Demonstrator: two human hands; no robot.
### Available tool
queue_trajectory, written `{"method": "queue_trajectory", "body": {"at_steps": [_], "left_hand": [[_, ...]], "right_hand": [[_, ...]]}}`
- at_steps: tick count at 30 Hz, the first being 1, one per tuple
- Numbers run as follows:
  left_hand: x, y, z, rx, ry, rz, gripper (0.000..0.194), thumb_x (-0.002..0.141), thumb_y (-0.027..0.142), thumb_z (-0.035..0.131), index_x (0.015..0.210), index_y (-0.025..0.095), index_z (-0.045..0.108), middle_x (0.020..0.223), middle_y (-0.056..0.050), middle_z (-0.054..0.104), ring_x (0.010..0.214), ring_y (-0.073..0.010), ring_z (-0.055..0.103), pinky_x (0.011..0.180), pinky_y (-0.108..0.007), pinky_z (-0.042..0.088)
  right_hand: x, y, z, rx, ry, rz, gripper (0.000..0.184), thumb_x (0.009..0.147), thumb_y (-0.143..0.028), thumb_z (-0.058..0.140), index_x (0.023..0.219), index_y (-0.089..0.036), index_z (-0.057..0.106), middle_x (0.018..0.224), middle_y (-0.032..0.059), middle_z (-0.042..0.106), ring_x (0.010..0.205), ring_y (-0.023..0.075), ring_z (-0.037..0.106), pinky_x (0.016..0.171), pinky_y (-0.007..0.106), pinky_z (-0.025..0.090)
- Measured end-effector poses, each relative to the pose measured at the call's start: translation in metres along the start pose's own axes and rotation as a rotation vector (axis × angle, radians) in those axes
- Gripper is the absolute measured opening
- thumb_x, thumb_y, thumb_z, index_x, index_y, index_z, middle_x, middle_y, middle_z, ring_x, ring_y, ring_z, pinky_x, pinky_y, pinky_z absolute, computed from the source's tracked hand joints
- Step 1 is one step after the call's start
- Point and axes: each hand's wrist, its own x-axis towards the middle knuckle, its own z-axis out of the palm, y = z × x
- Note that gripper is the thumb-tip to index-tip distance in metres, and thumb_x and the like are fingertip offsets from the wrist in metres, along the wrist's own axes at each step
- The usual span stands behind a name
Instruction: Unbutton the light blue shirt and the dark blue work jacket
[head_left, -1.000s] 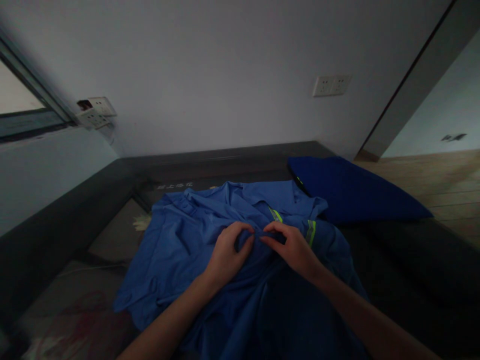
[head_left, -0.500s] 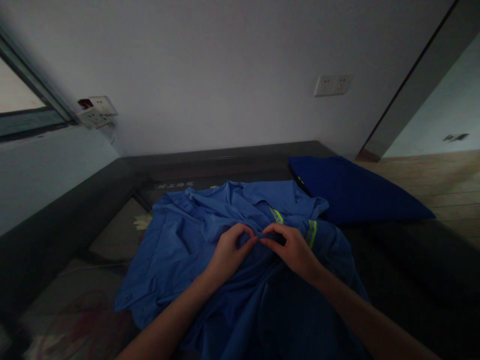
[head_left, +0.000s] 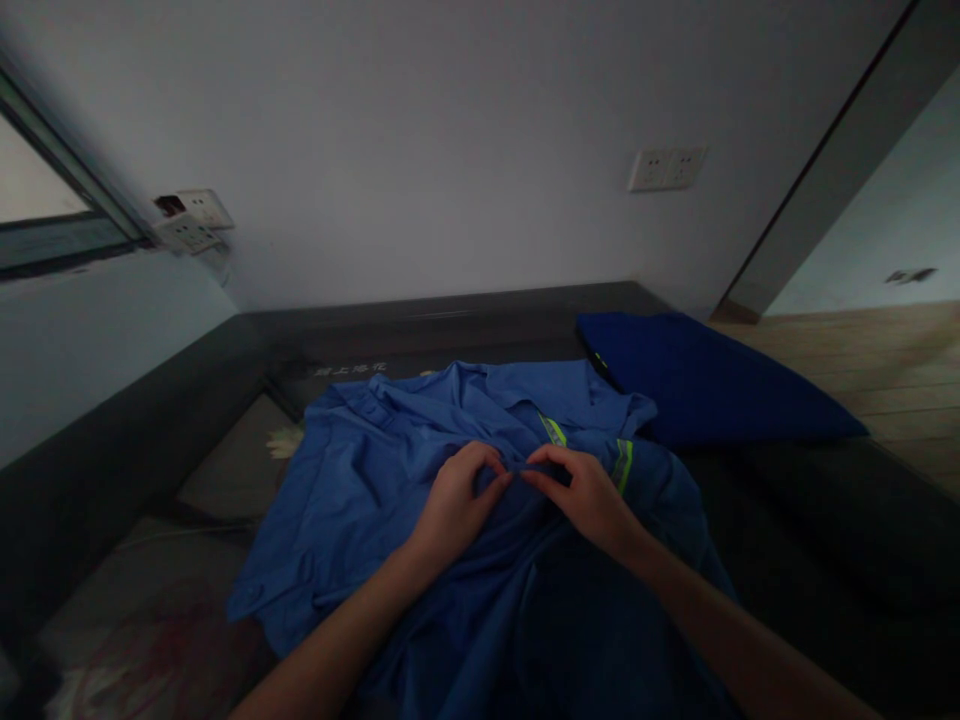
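A blue work shirt (head_left: 360, 480) with yellow-green reflective stripes (head_left: 622, 464) lies spread and rumpled on a dark table (head_left: 187, 400). My left hand (head_left: 454, 505) and my right hand (head_left: 581, 495) rest on the shirt's front near its middle, fingertips almost meeting. Both hands pinch the fabric along the front opening, fingers curled. What sits between the fingertips is too small and dark to make out.
A folded dark blue garment (head_left: 705, 385) lies at the table's far right. Wall sockets (head_left: 666, 168) sit on the back wall, another socket block (head_left: 187, 222) on the left by a window. Wooden floor (head_left: 885, 360) shows to the right. The room is dim.
Both hands stay in the same spot on the shirt front; the fingertips shift slightly while working the fabric. The shirt has not moved.
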Motion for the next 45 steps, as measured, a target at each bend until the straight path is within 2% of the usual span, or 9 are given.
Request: {"method": "queue_trajectory", "body": {"at_steps": [7,14,18,23,27,31,33,36,45], "left_hand": [[-0.0039,-0.0020,0.0020,0.234,0.021,0.080,0.004,0.085,0.017,0.055,0.082,0.020,0.054,0.094,-0.004,0.063,0.092,-0.0199,0.058,0.081,-0.034,0.043],[-0.0087,-0.0037,0.0070,0.398,0.089,0.224,0.005,0.086,0.016,0.053,0.082,0.019,0.052,0.088,-0.004,0.062,0.084,-0.0190,0.058,0.077,-0.033,0.043],[-0.0095,-0.0053,0.0083,0.334,0.102,0.205,0.007,0.085,0.015,0.055,0.080,0.019,0.052,0.088,-0.004,0.062,0.084,-0.0188,0.058,0.077,-0.032,0.043],[-0.0069,-0.0035,0.0046,0.081,0.057,0.163,0.005,0.084,0.015,0.056,0.082,0.019,0.056,0.090,-0.004,0.063,0.090,-0.0171,0.060,0.080,-0.029,0.047],[-0.0039,-0.0014,0.0022,-0.030,0.051,0.062,0.003,0.081,0.016,0.060,0.081,0.019,0.059,0.086,-0.003,0.066,0.085,-0.0172,0.062,0.079,-0.030,0.049],[-0.0025,-0.0005,0.0020,-0.080,0.068,-0.041,0.021,0.077,0.015,0.064,0.097,0.019,0.061,0.092,-0.003,0.069,0.087,-0.0173,0.063,0.082,-0.031,0.050],[-0.0022,0.0002,0.0017,-0.089,0.036,-0.034,0.028,0.078,0.016,0.064,0.105,0.020,0.062,0.098,-0.003,0.069,0.090,-0.0178,0.063,0.084,-0.031,0.050],[-0.0021,0.0010,0.0013,-0.075,-0.006,0.012,0.020,0.080,0.017,0.063,0.099,0.020,0.067,0.096,-0.004,0.070,0.090,-0.0186,0.064,0.083,-0.032,0.050],[-0.0061,-0.0027,0.0052,-0.013,0.019,0.078,0.007,0.083,0.016,0.060,0.088,0.018,0.064,0.085,-0.002,0.067,0.081,-0.0162,0.063,0.073,-0.027,0.050]], "right_hand": [[0.0006,-0.0003,0.0006,0.035,-0.014,0.019,0.011,0.082,-0.027,0.061,0.083,-0.018,0.066,0.079,0.0019,0.070,0.076,0.0181,0.064,0.069,0.027,0.048],[-0.0019,-0.0024,0.0050,0.084,-0.010,0.053,0.010,0.080,-0.027,0.062,0.083,-0.018,0.066,0.077,0.0018,0.070,0.072,0.0175,0.063,0.066,0.027,0.049],[-0.0030,-0.0044,0.0050,0.091,-0.026,0.053,0.009,0.080,-0.026,0.062,0.081,-0.018,0.066,0.076,0.0012,0.069,0.069,0.0166,0.062,0.064,0.026,0.048],[-0.0021,-0.0044,0.0023,0.060,0.032,0.027,0.009,0.081,-0.026,0.061,0.082,-0.019,0.065,0.077,0.0016,0.069,0.073,0.0176,0.063,0.067,0.027,0.048],[-0.0021,-0.0064,0.0004,0.006,0.049,-0.013,0.008,0.082,-0.026,0.059,0.082,-0.019,0.064,0.077,0.0022,0.069,0.072,0.0177,0.063,0.066,0.028,0.048],[-0.0038,-0.0055,0.0017,-0.085,0.065,-0.072,0.007,0.084,-0.024,0.058,0.084,-0.020,0.064,0.082,0.0037,0.069,0.077,0.0189,0.063,0.071,0.030,0.048],[-0.0045,-0.0037,0.0027,-0.102,0.064,-0.100,0.008,0.085,-0.023,0.056,0.086,-0.020,0.063,0.086,0.0048,0.069,0.080,0.0197,0.063,0.074,0.031,0.048],[-0.0051,-0.0023,0.0031,-0.102,0.041,-0.147,0.010,0.088,-0.023,0.053,0.089,-0.020,0.063,0.088,0.0052,0.069,0.083,0.0199,0.063,0.076,0.032,0.048],[-0.0054,-0.0047,0.0008,-0.134,0.005,-0.215,0.011,0.089,-0.019,0.051,0.086,-0.021,0.062,0.083,0.0039,0.066,0.080,0.0190,0.061,0.076,0.032,0.046]]}}
